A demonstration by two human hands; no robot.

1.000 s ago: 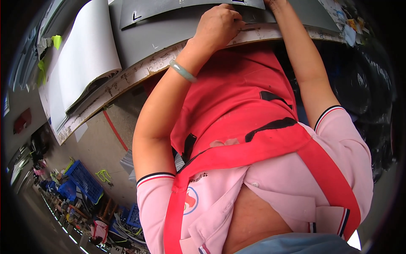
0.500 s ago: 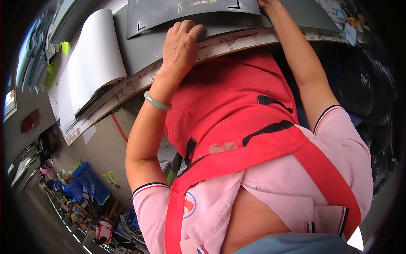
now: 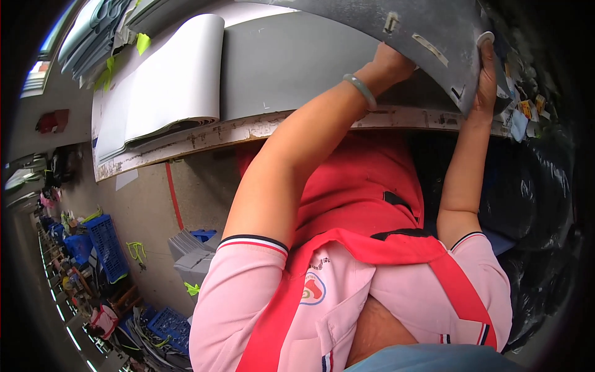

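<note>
A stiff grey template board (image 3: 372, 17) with several slots cut in it is raised and bowed above the table. My left hand (image 3: 393, 64), a pale green bangle at its wrist, is closed at the board's near edge; its fingertips are hidden behind the board. At the right end, my right hand (image 3: 486, 84) grips the board, thumb up along its side. A small rounded white piece (image 3: 485, 38) shows at that thumb's tip; its kind is unclear. Under the board lies a dark grey sheet (image 3: 279, 62) with small white corner marks.
White sheets folded over in a thick stack (image 3: 176, 74) lie on the table's left. The worn table edge (image 3: 204, 137) runs along my front. Scraps (image 3: 527, 118) hang at the right, above black plastic bags (image 3: 520, 186). Blue crates (image 3: 106, 248) stand on the floor.
The template board has gone from lying on the sheet to raised and tilted at the right. My left hand has moved right to its edge. More of the marked grey sheet shows.
</note>
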